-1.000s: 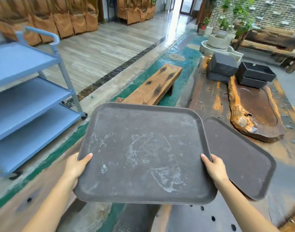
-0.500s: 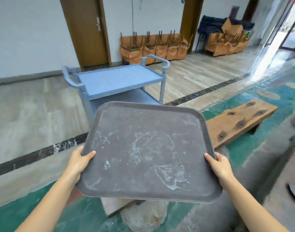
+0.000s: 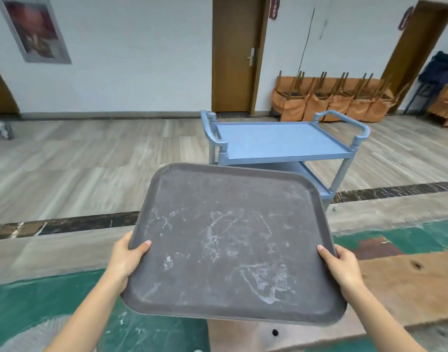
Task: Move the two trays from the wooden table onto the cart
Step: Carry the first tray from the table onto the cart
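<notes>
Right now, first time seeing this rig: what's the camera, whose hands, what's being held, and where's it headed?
There is no machine here. The picture comes from one wide-angle camera worn on a person's head, looking forward and down, so the two bare arms reaching in from the bottom are the wearer's own. The left hand and the right hand grip opposite side edges of one dark grey tray, thumbs on top. The tray is empty, with whitish scuff marks on its surface, and is held in the air. Straight ahead stands a blue cart with side handles; its top shelf is bare, and lower shelving shows beneath it. Only this one tray is in view.
</notes>
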